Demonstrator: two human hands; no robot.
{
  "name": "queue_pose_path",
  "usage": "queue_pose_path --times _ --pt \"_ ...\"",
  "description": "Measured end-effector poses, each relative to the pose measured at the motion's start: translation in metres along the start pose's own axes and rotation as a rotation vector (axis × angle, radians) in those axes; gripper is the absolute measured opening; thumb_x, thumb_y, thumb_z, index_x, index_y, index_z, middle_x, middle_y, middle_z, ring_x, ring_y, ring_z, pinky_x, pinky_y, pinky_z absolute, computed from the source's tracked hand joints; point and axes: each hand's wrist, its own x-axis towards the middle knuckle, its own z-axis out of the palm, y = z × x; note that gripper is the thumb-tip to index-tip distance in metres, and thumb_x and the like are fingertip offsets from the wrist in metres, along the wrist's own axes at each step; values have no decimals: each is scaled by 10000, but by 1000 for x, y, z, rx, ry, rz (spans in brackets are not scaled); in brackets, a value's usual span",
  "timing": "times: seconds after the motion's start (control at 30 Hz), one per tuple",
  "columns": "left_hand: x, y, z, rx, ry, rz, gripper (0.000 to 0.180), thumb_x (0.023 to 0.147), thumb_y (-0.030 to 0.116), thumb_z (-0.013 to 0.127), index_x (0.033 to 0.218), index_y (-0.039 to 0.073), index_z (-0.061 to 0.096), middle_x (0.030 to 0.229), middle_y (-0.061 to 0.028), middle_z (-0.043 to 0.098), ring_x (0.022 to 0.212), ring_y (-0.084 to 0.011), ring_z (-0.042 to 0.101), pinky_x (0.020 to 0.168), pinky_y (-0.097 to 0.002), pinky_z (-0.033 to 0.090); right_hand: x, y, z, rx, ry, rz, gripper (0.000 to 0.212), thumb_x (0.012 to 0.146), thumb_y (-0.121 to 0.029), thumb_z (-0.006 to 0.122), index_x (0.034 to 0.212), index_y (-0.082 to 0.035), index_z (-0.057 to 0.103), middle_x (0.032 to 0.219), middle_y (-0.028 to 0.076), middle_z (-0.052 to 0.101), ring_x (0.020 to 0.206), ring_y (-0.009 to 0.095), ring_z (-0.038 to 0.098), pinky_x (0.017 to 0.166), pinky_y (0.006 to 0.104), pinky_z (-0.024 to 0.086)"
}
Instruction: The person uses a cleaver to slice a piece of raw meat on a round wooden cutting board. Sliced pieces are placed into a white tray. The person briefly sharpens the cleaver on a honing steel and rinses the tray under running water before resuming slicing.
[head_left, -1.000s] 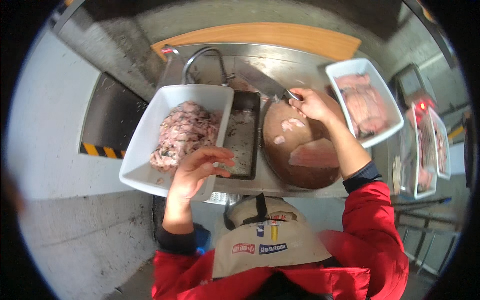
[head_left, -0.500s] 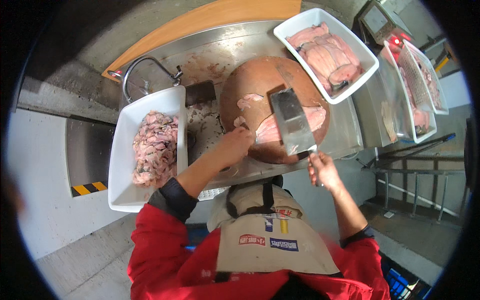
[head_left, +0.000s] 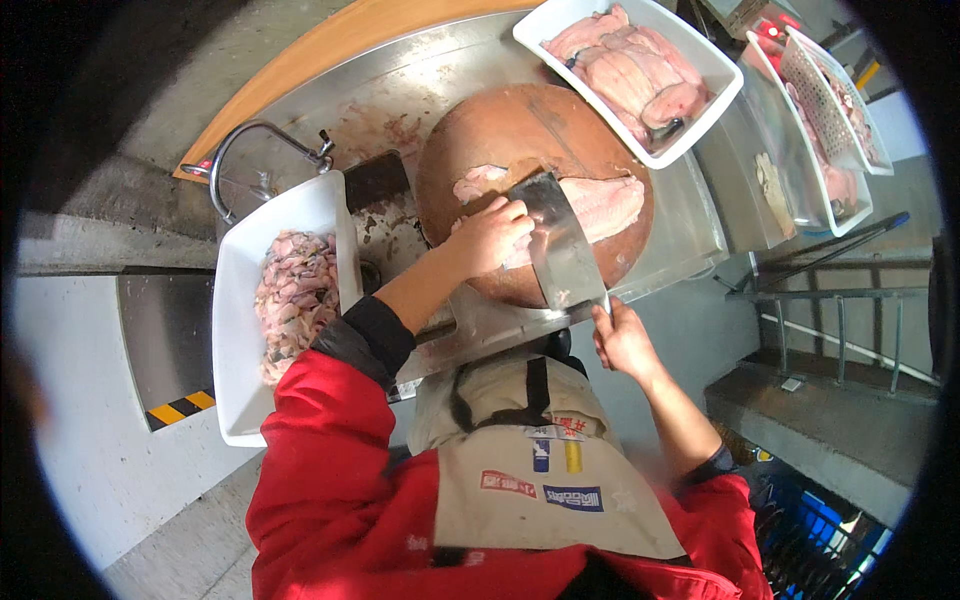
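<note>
A pale pink fish fillet (head_left: 608, 208) lies across the round wooden chopping block (head_left: 490, 125). My right hand (head_left: 625, 340) is closed round the handle of a wide cleaver (head_left: 568, 250), whose blade stands over the fillet and hides part of it. Left of the blade, my left hand (head_left: 490, 238) has its fingers curled down on the fillet's left end, close to the steel. Beyond those fingers lies a small cut piece of fish (head_left: 478, 182). My left fingertips are partly hidden, and so is the cutting edge.
A white tub (head_left: 235, 300) of cut fish pieces stands at the left, beside a curved tap (head_left: 235, 140). Another white tub (head_left: 735, 85) with whole fillets sits behind the block on the right. Farther right are a third tub (head_left: 850, 215) and a perforated basket (head_left: 815, 105).
My left hand has moved right and forward from the block's left edge onto the fillet's end, beside the blade. The cleaver has shifted slightly left in the picture. The whole view has shifted a little.
</note>
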Motion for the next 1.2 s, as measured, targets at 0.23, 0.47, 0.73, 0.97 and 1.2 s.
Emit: queue_pose_path --times 0.23,0.47,0.73,0.97,1.2 --pt "-3 -7 6 5 -49 39 173 846 132 695 1010 84 665 1075 -74 602 1069 -310 565 929 -407 517 -20 6 7 -145 3 152 354 1063 -303 539 1121 43 593 620 170 625 478 260 622 500 422 513" --pt "-7 -12 5 17 -57 112 96 840 134 693 913 75 676 1016 -74 612 1003 -302 567 891 -397 508 9 9 23 99 -21 21 366 1068 -300 522 1167 43 605 614 94 610 469 201 596 479 395 501" --pt "-12 -5 5 -14 -84 52 76 859 161 652 828 94 665 933 -52 598 961 -280 557 863 -389 497 11 0 28 -135 42 -3 427 1068 -329 514 1270 40 584 838 241 683 676 365 680 673 463 549" --pt "-26 1 2 47 -92 21 86 876 83 602 921 57 670 1060 -102 620 1021 -305 576 865 -404 534 -15 38 45 -203 88 8 392 1048 -313 558 1176 56 589 957 330 699 929 520 677 816 532 544" --pt "-24 -10 -36 284 -3 -368 214 868 48 663 1082 42 662 1210 -156 579 1167 -390 562 996 -458 503 -63 27 0 -26 2 166 333 1085 -302 513 1055 22 582 622 83 622 440 174 583 460 363 500"
